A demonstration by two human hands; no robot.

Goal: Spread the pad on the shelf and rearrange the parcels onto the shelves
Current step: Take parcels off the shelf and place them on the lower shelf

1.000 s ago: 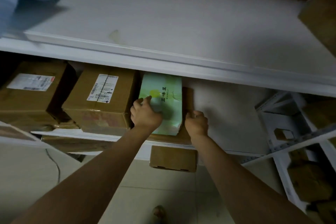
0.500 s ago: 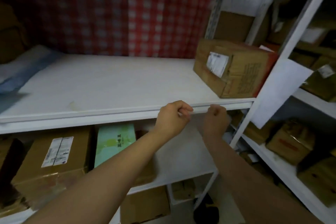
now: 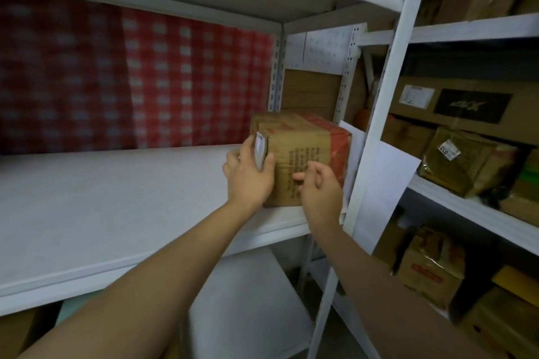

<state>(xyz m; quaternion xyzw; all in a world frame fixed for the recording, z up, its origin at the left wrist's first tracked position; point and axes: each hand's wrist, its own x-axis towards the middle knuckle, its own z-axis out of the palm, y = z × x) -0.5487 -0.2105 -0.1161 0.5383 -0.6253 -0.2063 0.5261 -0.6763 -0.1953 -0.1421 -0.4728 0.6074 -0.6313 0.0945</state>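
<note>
Head camera view, looking along a white metal shelf (image 3: 87, 297) against a red checked cloth (image 3: 145, 81). I see a white pad (image 3: 116, 198) lying flat across the shelf, bare for most of its length. One brown cardboard parcel (image 3: 306, 143) with red tape sits on the pad at its far right end, close to the front edge and just beside a white upright post (image 3: 379, 125).

Both bare hands are at the parcel. The left hand (image 3: 250, 178) grips its near left corner, thumb on the front face and fingers round the side, over a white label. The right hand (image 3: 319, 186) is curled against the front face; I cannot tell whether it has hold or only touches.

My worry is the grip. With only one corner firmly held, the parcel could swing as it moves and tip off the front edge. Dragging instead of lifting could ruck the pad. A turn to the right could knock the post or the white sheet (image 3: 385, 183) hanging there.
</note>
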